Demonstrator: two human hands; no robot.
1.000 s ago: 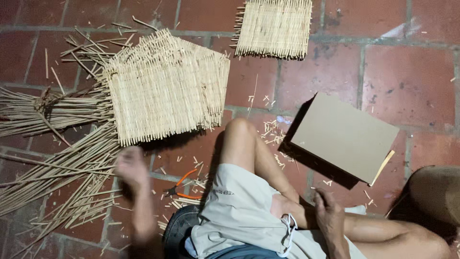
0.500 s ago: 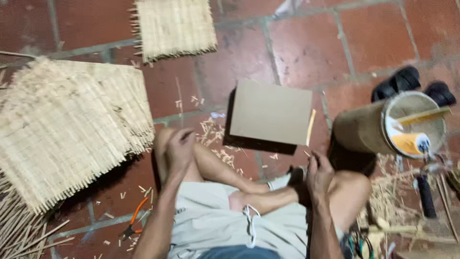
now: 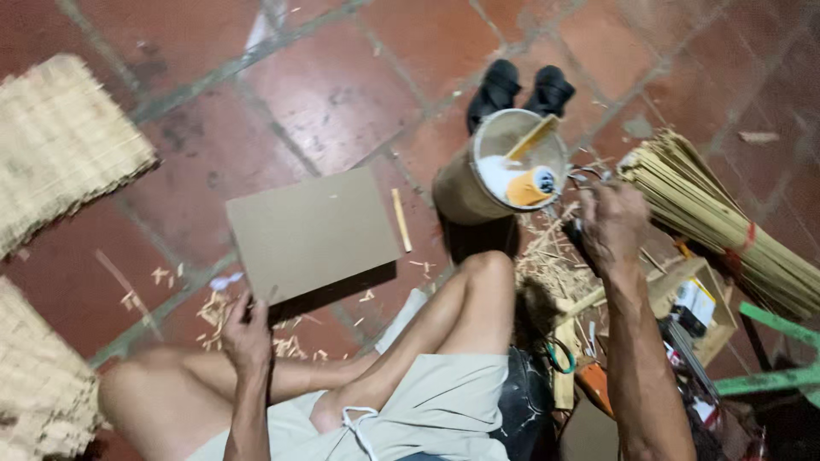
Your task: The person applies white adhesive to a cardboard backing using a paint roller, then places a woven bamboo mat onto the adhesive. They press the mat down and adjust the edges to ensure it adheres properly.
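The right hand (image 3: 608, 224) reaches out past the raised knee, its grip curled around something dark and thin that is too blurred to name. It hovers just beside a cylindrical container (image 3: 500, 171) lying tilted on the floor, its open mouth showing a white inside, an orange roll and a flat pale stick. Beneath the hand lies a litter of pale, splintery shavings (image 3: 547, 256).

The left hand (image 3: 246, 335) rests at the near edge of a flat, matte brown board (image 3: 312, 230), fingers bent against its lower corner; whether they pinch it I cannot tell. A short pale stick (image 3: 401, 220) lies along the board's right edge.

To the right, a tight bundle of straight yellow-green splints (image 3: 726, 218) is bound with a red band, touching a small wooden box (image 3: 696, 303) crowded with oddments. A pair of dark sandals (image 3: 521, 90) sits beyond the container. On the left, coarse woven mats (image 3: 60, 145) with frayed edges overlap the floor (image 3: 325, 94), glossy red tile with grey joints. The widest open stretch of tile lies beyond the board; the right side is crowded.
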